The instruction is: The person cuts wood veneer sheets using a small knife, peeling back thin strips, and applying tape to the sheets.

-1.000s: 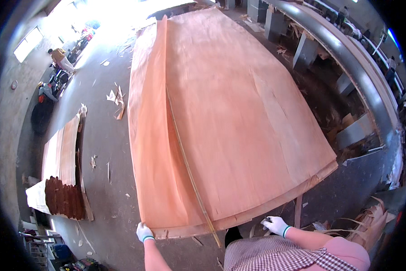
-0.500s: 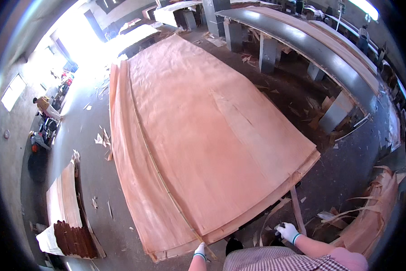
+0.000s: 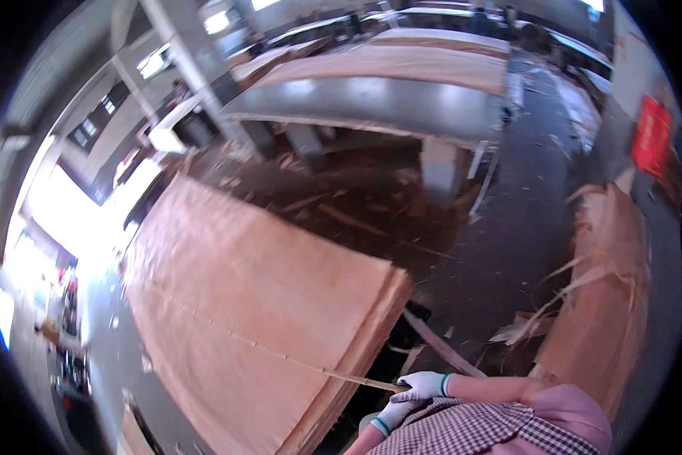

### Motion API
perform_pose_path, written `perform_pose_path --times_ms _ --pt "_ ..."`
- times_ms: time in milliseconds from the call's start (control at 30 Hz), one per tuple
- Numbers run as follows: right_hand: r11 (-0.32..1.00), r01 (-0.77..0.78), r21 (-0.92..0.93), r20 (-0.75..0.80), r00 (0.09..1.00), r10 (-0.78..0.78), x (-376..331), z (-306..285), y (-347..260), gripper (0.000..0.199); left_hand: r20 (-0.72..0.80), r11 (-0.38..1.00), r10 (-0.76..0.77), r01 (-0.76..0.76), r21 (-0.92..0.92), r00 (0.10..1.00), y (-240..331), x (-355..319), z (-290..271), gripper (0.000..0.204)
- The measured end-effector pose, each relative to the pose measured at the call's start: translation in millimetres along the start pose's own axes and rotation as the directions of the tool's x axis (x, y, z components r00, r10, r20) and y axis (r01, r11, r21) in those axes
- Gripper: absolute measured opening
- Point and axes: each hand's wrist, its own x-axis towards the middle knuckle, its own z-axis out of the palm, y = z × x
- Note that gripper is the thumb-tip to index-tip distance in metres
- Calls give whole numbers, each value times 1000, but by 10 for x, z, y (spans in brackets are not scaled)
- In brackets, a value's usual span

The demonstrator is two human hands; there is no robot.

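I see the right hand (image 3: 425,384), white-gloved, at the bottom of the frame just right of centre, its fingers closed on the near end of a bamboo pole (image 3: 356,378) that runs up and left across a stack of wood veneer sheets (image 3: 257,280) filling the lower left and centre-left. The left hand (image 3: 396,413) is tucked against it just below, and I can't tell whether its fingers grip anything. A long metal-topped table (image 3: 341,98) spans the upper centre, and a bundle of veneer (image 3: 603,326) lies along the right side.
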Motion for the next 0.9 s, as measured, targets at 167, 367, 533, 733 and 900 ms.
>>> perform_pose_path --times_ms 167,367,533,733,900 --pt "967 -154 -203 -27 988 151 -671 -1276 268 57 -86 923 -257 271 273 963 1072 455 476 32" --pt "998 -59 34 -206 976 65 -979 -1737 697 60 -393 966 -243 260 -10 887 1503 1002 89 25" --pt "994 3 109 -332 943 34 -982 -2679 1011 46 -319 979 112 -50 197 941 2331 2003 358 22" --pt "976 57 211 -636 766 93 -940 -4145 1252 36 -155 828 176 -61 558 972 3560 3537 770 21" --pt "991 -28 134 -845 519 129 -704 -5424 1775 30 -49 487 277 -97 868 960 4215 4151 665 31"
